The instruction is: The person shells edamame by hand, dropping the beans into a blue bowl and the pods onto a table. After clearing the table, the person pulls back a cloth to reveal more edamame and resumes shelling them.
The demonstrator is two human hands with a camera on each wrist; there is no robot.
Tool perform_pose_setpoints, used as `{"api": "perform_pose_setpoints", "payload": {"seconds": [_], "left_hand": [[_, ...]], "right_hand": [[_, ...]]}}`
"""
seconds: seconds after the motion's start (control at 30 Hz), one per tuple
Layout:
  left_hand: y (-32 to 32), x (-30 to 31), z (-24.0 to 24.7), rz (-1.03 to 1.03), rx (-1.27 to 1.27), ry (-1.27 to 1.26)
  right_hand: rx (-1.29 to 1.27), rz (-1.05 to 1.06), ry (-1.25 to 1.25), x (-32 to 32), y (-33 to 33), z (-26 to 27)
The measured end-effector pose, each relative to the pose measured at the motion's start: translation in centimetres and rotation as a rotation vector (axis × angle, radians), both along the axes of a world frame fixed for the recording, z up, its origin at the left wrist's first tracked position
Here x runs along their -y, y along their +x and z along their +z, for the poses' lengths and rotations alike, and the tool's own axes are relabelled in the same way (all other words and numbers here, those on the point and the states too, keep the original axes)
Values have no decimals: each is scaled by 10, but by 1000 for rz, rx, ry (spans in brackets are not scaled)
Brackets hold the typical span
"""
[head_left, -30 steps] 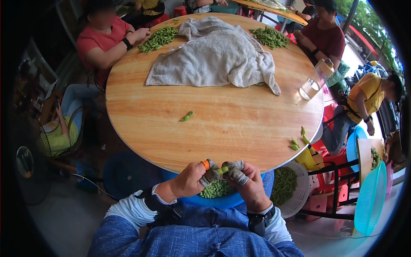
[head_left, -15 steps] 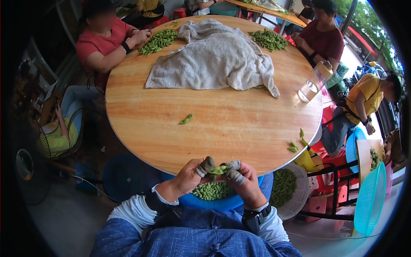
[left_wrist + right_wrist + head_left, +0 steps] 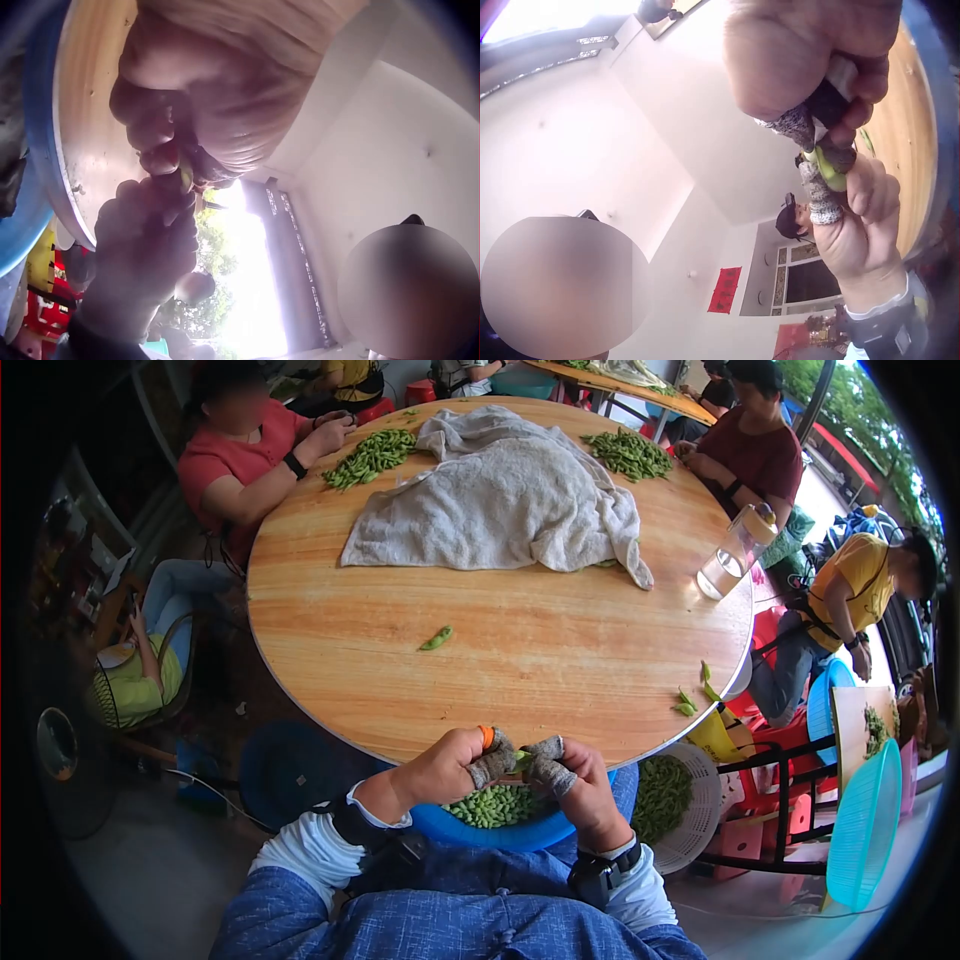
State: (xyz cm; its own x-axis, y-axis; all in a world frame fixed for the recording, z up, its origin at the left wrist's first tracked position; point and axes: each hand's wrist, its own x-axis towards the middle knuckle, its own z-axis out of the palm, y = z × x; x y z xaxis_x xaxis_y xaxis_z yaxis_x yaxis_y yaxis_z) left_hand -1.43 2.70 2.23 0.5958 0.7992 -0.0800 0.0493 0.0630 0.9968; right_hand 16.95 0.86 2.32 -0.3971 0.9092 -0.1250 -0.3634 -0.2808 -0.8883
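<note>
Over a blue basin (image 3: 545,838) of shelled green beans (image 3: 490,807), my two hands meet at a green soybean pod (image 3: 826,169). The left hand (image 3: 445,768) pinches one end of it between thumb and finger, both in grey knitted finger covers, with an orange band on a finger. From the other side, the right hand (image 3: 590,792) pinches the pod with its own covered thumb and forefinger. In the head view only a sliver of green shows between the fingertips; the rest of the pod is hidden.
A round wooden table (image 3: 480,680) stands ahead, bearing a grey cloth (image 3: 500,500), pod heaps (image 3: 370,457) and a water bottle (image 3: 727,565). One loose pod (image 3: 436,638) lies mid-table. A white basket (image 3: 705,800) of pods sits at right. Other people sit around the table.
Half a second ago the pod lay more exposed between the hands, with the left thumb raised. Now the left fingers have rolled over it and the fingertips hide most of it.
</note>
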Motion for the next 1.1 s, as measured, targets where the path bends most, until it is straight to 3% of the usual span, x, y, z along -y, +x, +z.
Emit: {"api": "perform_pose_setpoints", "payload": {"seconds": [0.07, 0.17, 0.23, 0.37, 0.47, 0.57, 0.7, 0.8, 0.93, 1.0, 1.1], "left_hand": [[5, 2, 0, 71, 6, 87], [10, 6, -1, 211, 24, -85], [11, 5, -3, 231, -24, -68], [12, 3, -6, 201, -14, -59], [4, 0, -13, 256, -179, 59], [3, 1, -10, 419, -29, 93], [2, 6, 4, 165, -328, 194], [2, 3, 3, 117, -274, 82], [3, 3, -5, 150, -242, 223], [7, 5, -13, 217, -173, 215], [10, 7, -2, 261, -101, -69]], "right_hand": [[34, 14, 48, 0, 0, -1], [168, 26, 218, -1, 1, -11], [302, 0, 322, -1, -1, -12], [280, -58, 237, 1, -3, -10], [214, -118, 150, -2, -3, -16], [236, -132, 99, -3, -4, -13], [227, -94, 127, -4, -9, -16], [250, -89, 156, -3, -7, -22], [243, -98, 131, 0, -8, -26], [308, -108, 265, 0, -9, -28], [463, -117, 384, 1, -12, -14]]}}
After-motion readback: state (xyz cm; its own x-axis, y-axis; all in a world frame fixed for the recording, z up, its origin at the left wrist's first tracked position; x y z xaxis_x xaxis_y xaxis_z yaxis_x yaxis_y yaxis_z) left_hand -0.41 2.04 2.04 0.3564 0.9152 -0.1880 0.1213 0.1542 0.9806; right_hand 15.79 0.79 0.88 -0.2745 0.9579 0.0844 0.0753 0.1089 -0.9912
